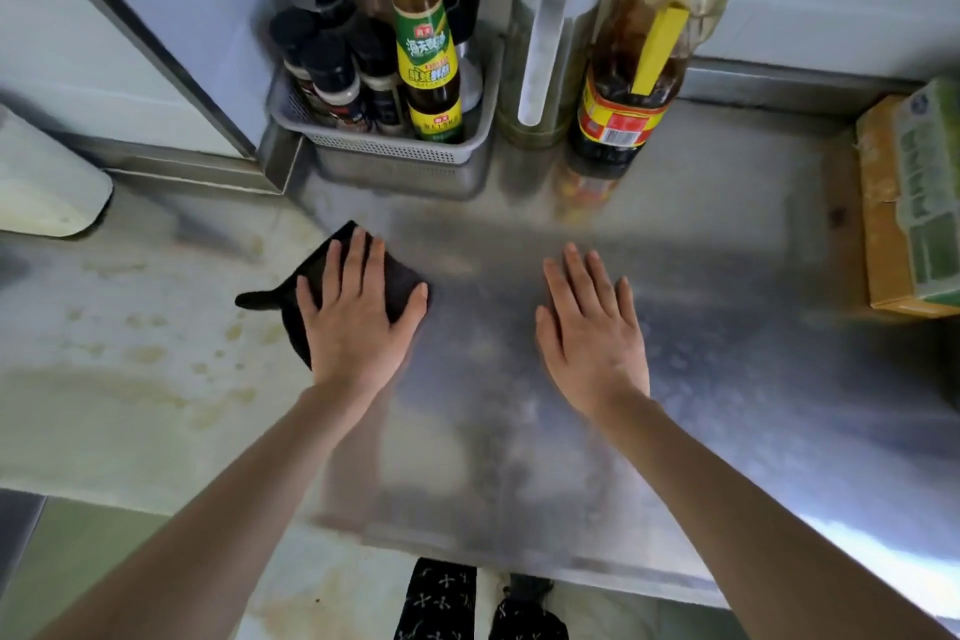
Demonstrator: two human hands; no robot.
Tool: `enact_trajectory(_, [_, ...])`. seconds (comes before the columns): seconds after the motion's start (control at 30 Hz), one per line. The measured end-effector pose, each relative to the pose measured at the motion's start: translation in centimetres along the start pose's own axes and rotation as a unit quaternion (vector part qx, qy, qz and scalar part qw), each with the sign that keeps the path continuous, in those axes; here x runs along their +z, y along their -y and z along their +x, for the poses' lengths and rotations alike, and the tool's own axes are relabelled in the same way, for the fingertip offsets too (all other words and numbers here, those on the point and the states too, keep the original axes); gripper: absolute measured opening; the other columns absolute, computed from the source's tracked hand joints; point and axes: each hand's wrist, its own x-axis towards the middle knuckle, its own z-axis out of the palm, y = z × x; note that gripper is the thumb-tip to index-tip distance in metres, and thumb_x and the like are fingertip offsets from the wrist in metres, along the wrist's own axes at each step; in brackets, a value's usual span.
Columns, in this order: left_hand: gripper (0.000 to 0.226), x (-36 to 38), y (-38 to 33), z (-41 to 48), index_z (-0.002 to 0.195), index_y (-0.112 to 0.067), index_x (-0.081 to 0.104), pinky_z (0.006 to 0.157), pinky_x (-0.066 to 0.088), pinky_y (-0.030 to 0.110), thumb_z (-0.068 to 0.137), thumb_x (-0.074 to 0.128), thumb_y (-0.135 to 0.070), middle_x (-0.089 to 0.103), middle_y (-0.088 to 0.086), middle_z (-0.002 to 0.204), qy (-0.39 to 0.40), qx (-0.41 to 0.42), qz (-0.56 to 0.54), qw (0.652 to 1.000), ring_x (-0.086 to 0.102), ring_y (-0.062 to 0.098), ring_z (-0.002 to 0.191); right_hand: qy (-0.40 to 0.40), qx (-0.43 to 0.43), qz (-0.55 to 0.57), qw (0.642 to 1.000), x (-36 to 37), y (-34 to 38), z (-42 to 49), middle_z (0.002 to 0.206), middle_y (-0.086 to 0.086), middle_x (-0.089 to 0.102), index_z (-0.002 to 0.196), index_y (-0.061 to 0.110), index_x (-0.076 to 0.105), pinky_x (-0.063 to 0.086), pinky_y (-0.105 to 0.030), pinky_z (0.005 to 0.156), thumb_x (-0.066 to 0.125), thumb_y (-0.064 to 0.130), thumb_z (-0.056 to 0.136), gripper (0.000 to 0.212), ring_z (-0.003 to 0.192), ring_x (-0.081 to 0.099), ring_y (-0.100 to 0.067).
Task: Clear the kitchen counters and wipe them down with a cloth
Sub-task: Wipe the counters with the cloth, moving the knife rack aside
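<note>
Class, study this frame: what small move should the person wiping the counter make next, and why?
Probably slide the left hand, pressed flat on the dark cloth, leftward across the steel counter. Yellowish stains lie just left of the cloth, while the patch around the right hand, resting flat and empty, looks cleaner.

The yellow-capped sauce bottle (426,42) in the grey basket carries the only legible print: white Chinese characters across its green label, the first two apparently 海天 (the rest is too blurred to make out). A small red emblem sits on its cap, its characters unreadable. The large oil bottle (639,68) has a red and yellow label with a barcode, the wording smeared. Print on the spice jars (332,83) and the green-printed carton (914,203) cannot be read.
</note>
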Motion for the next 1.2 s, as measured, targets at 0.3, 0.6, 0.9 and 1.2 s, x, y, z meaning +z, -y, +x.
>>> enact_trajectory(0.3, [0.074,1.3,-4.8,-3.9,0.142,-0.017,0.033,0.108,0.015,0.049,0.085,0.034,-0.063,0.027,0.000,0.153,0.045,0.266,0.025,0.963,0.022,0.020,0.140,-0.002,0.001,-0.012,1.000,-0.5,0.1,-0.2,0.150,-0.010,0.033,0.141,0.013,0.039,0.022,-0.048,0.111,0.027,0.035,0.095,0.052,0.140,0.028,-0.029])
enact_trajectory(0.6, [0.073,0.2,-1.2,5.2,0.139,-0.017,0.039,0.107,0.023,0.054,0.082,0.030,-0.062,0.033,0.001,0.150,-0.013,0.135,0.013,0.991,0.030,0.023,0.138,0.010,0.010,-0.026,1.000,-0.3,0.0,-0.1,0.152,-0.007,0.030,0.142,0.017,0.036,0.016,-0.046,0.112,0.028,0.037,0.094,0.053,0.141,0.025,-0.026])
enact_trajectory(0.9, [0.072,0.2,0.5,-3.2,0.142,-0.016,0.034,0.108,0.020,0.053,0.085,0.031,-0.061,0.028,0.002,0.152,0.026,0.166,0.019,0.986,0.023,0.022,0.139,0.009,0.011,-0.022,1.000,-0.4,0.2,-0.1,0.152,-0.008,0.030,0.142,0.015,0.036,0.017,-0.046,0.112,0.025,0.037,0.094,0.054,0.141,0.024,-0.028])
enact_trajectory(1.2, [0.070,-0.1,2.8,2.5,0.138,-0.021,0.042,0.107,0.026,0.051,0.082,0.036,-0.063,0.035,-0.003,0.149,-0.004,0.213,0.005,0.977,0.031,0.020,0.137,0.017,0.014,-0.022,1.000,-0.3,0.1,-0.2,0.154,-0.007,0.025,0.145,0.016,0.031,0.018,-0.048,0.114,0.021,0.038,0.095,0.055,0.142,0.019,-0.026])
